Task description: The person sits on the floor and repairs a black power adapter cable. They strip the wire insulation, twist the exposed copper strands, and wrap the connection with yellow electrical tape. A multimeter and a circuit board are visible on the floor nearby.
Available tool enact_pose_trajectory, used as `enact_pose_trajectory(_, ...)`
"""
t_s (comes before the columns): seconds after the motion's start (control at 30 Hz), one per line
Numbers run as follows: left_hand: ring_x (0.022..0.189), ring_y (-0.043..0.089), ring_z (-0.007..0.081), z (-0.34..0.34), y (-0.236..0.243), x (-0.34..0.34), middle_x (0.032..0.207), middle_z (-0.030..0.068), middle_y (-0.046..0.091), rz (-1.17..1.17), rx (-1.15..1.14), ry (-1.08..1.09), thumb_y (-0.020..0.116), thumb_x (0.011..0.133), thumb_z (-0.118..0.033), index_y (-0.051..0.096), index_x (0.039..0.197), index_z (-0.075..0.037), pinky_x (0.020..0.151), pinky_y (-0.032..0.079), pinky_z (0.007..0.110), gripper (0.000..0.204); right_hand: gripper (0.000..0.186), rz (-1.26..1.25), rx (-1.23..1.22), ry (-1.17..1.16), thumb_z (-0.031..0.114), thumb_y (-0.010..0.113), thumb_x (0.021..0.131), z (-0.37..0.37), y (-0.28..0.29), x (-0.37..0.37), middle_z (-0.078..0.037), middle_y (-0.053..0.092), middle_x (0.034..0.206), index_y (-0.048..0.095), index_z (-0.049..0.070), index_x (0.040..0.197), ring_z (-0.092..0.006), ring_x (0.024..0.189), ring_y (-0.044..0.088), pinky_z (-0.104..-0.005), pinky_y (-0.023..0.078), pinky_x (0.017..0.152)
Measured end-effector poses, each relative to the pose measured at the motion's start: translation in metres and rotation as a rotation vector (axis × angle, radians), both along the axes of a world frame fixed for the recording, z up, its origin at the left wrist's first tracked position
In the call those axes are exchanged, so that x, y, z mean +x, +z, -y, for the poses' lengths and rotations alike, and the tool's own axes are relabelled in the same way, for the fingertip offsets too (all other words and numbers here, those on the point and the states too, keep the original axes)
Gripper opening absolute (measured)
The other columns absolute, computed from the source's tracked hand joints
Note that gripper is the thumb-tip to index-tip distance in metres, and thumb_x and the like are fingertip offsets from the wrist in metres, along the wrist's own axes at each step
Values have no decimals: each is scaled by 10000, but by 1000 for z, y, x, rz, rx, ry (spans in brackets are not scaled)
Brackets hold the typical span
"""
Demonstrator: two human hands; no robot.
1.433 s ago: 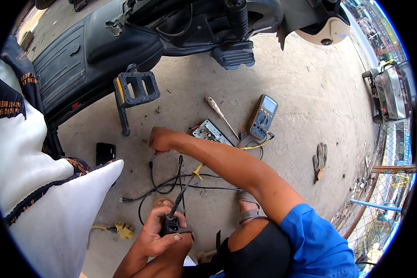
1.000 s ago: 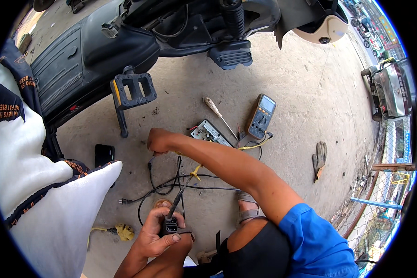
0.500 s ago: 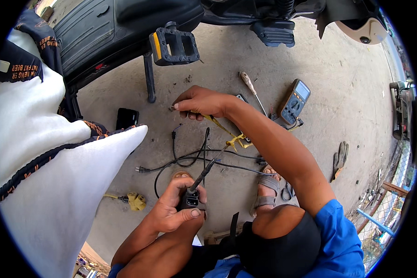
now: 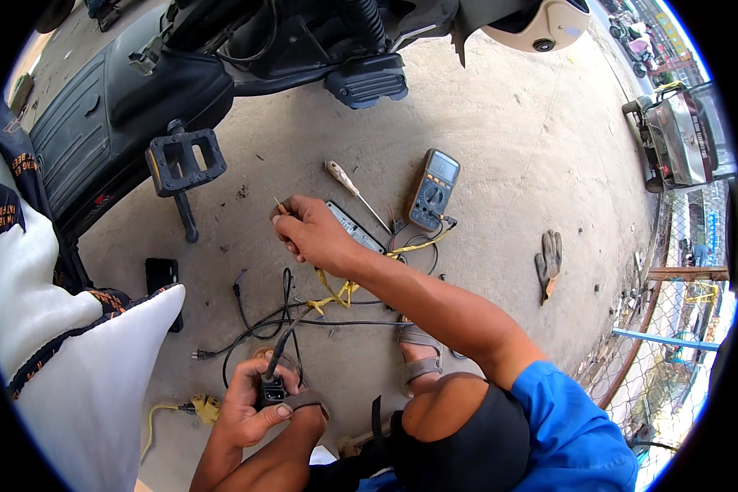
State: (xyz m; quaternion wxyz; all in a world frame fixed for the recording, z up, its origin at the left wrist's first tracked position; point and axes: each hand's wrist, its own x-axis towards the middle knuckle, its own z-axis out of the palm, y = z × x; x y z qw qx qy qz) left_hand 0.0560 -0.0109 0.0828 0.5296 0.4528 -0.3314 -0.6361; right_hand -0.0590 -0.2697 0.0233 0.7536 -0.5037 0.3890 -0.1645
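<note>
My left hand is closed around a black cable connector whose end with rectangular openings faces up. A black cable rises from it toward the loops on the ground. Held out ahead, my right hand pinches a slim probe with a thin metal tip pointing up and left. Most of the probe is hidden by the fingers. Below this hand hangs a tangled yellow lead. Partly behind my right wrist lies a flat grey case. A multimeter rests to its right, with leads plugged in.
A screwdriver, a phone, a work glove and a yellow plug lie on the concrete. A black two-wheeler with a pedal stands at upper left. White padded fabric fills the left side.
My view has swung right, so the ground items sit farther left. Against the ground, my right hand has shifted right toward the multimeter, its thin tip now showing. Both hands keep their holds.
</note>
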Motion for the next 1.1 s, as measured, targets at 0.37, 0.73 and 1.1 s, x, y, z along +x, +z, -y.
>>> enact_pose_trajectory(0.37,909,559,171,6,13,-7,989,153,618,-17,87,-6,828,827,-191,429,1237,-93,872,454,317,581,164,-90,90,-334,180,588,996,4,21,-107,-4,532,667,573,17,986,-69,480,462,-247,384,417)
enact_pose_trajectory(0.73,830,536,138,2,5,-7,992,149,620,39,64,1,836,815,-174,436,1233,-91,701,435,256,585,209,-1033,-392,-69,172,652,888,55,77,-268,-146,638,657,673,-29,836,-236,619,622,-408,511,611)
enact_pose_trajectory(1.1,832,533,135,9,2,-13,990,147,620,5,28,3,842,809,-164,434,1246,-89,707,435,257,603,195,-1082,-730,-95,215,708,839,61,-71,-275,-229,700,845,739,35,907,-432,832,675,-502,532,747)
